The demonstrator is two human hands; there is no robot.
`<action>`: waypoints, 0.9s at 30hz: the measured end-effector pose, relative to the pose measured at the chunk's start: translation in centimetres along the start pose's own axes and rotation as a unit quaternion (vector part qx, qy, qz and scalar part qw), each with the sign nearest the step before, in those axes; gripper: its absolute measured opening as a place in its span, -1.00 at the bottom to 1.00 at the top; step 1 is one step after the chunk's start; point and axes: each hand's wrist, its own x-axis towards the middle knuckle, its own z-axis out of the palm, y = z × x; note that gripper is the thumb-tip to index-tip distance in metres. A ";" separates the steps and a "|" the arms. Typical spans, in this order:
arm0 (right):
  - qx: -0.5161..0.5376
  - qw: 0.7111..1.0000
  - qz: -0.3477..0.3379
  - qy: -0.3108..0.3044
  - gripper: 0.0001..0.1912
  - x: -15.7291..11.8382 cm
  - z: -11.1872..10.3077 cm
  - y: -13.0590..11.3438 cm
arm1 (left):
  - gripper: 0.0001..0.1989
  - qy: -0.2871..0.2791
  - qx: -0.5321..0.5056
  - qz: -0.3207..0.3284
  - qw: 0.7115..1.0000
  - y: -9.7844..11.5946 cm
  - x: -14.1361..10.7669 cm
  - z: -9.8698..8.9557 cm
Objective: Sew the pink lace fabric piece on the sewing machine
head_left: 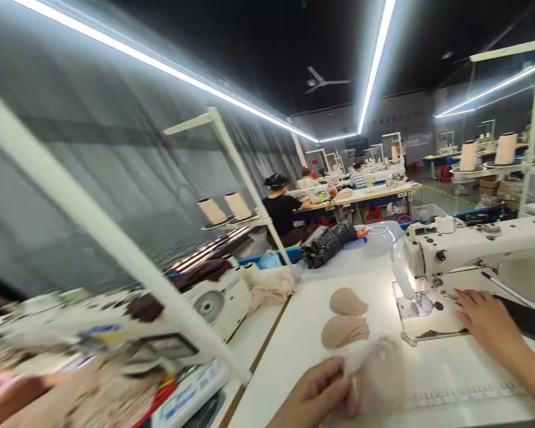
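My left hand point(318, 395) is closed, pinching a sheer pale fabric piece point(377, 371) above the white table; the cloth is blurred by motion. My right hand point(490, 327) reaches over the bed of a white sewing machine point(481, 249), its fingers stretched out. Near its fingertips lies a small metal tool point(452, 299), whose kind I cannot make out. The machine's needle area point(414, 303) is lit, left of that hand. Two beige cup-shaped pieces, an upper cup point(348, 302) and a lower cup point(344, 331), lie on the table beyond my left hand.
A black plastic-wrapped bundle point(330, 244) lies at the table's far end. A thread stand point(236, 166) with cones rises at left, beside another sewing machine point(214, 303) and heaped beige fabric point(102, 392). A person in black point(280, 208) sits ahead. A printed ruler point(468, 392) runs along the near table.
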 end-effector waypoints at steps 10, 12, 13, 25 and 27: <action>0.003 0.994 -0.034 -0.103 -0.70 -3.1 1.9 0.2 | -0.24 0.002 -0.125 -0.038 0.991 -0.1 6.5 4.6; 0.049 0.985 -0.075 -0.149 -0.70 -4.3 1.3 -3.2 | -0.25 -0.015 -0.121 -0.047 0.991 -0.7 7.4 5.1; 0.039 0.981 -0.130 -0.139 -0.70 -4.8 1.1 -4.8 | -0.26 -0.025 -0.118 -0.050 0.991 -0.8 7.7 5.3; -0.131 0.935 -0.325 0.060 -0.75 -5.4 2.8 -9.2 | -0.24 -0.090 -0.113 -0.060 0.988 -0.1 8.3 6.9; -0.095 0.955 -0.279 0.019 -0.81 -5.7 2.1 -7.6 | -0.28 -0.081 -0.030 -0.084 0.993 1.3 7.1 4.9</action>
